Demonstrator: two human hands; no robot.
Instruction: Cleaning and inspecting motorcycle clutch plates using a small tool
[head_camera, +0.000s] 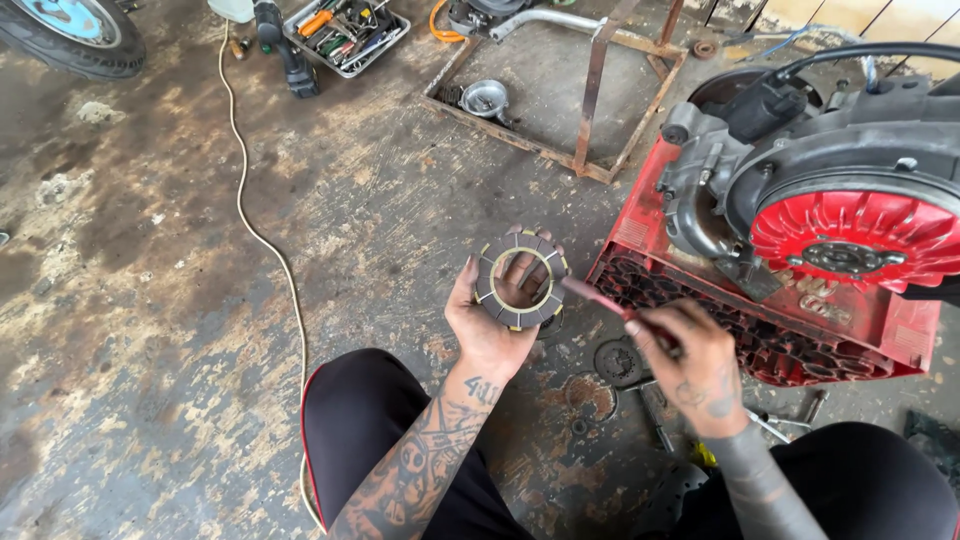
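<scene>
Stained concrete floor (150, 350), left hand (490, 320) clamped on ring stack (520, 278), right hand (690, 350) pinching red tool (595, 298)

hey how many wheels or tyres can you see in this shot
1: a tyre with a pale blue hub at the top left corner of the floor, cut off by the picture's edge. Others may lie out of view.

I see a ring-shaped friction disc (519, 279), dark with tan pads segmented round its face and an open centre, held upright above the stained floor. Just right of it, a slim red-handled tool (600, 299) points at its rim.
</scene>
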